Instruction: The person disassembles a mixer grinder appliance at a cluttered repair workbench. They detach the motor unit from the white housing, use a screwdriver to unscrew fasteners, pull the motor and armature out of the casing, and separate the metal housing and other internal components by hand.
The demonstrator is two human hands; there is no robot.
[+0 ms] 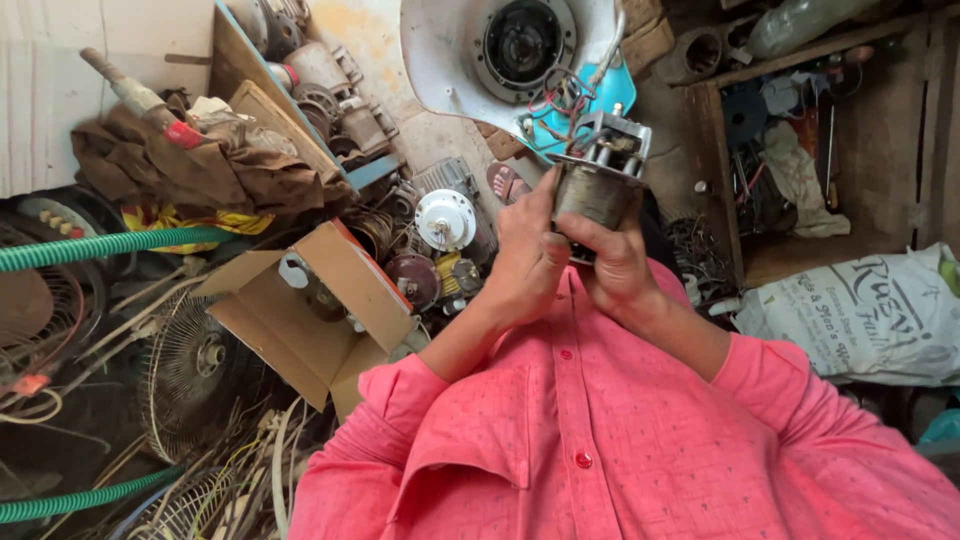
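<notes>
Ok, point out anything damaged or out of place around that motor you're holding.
The small motor, held in both the left hand and right hand, trails loose red and black wires up to a white fan housing with nothing mounted on it. Beside it, a torn cardboard box lies tipped open on scrap parts.

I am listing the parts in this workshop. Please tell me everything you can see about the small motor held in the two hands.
The small motor is a squat, dull grey metal block, worn and dirty, with a lighter metal frame and terminals on its far end. Thin red and dark wires run from that end toward the white fan housing. It is lifted off the floor, above the pink shirt. The left hand and right hand close around its near end.
</notes>
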